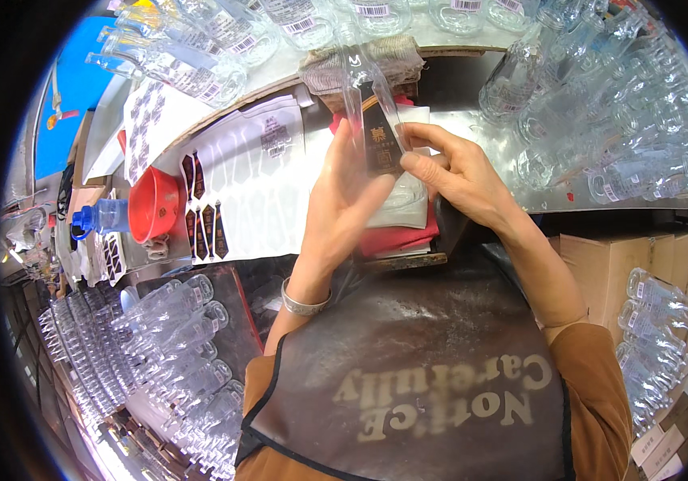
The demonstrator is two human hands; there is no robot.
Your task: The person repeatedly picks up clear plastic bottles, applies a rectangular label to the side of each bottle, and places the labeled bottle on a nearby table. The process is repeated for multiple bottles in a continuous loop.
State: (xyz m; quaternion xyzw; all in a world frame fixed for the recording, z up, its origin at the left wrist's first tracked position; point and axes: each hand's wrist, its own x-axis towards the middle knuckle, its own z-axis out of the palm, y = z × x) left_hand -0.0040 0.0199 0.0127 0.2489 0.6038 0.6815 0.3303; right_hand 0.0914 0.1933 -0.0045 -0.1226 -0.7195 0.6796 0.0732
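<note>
Glass bottle (pixel 375 112), black-labelled, is grasped along its right side by the right hand (pixel 460 172), its neck over a cloth-wrapped block (pixel 321 70); whether the blurred left hand (pixel 342 199) is closed cannot be told.

Hands: two, left hand (pixel 344 192) and right hand (pixel 463 175). Held bottle (pixel 377 120): one. Dark labels (pixel 220 232) on the near sheet (pixel 284 188): five. Red bowl (pixel 154 207): one. Blue-capped jug (pixel 111 216): one. Bracelet (pixel 304 301): one. Apron (pixel 440 337): one. Surrounding clear bottles (pixel 600 104): dozens, overlapping; exact count cannot be told.
</note>
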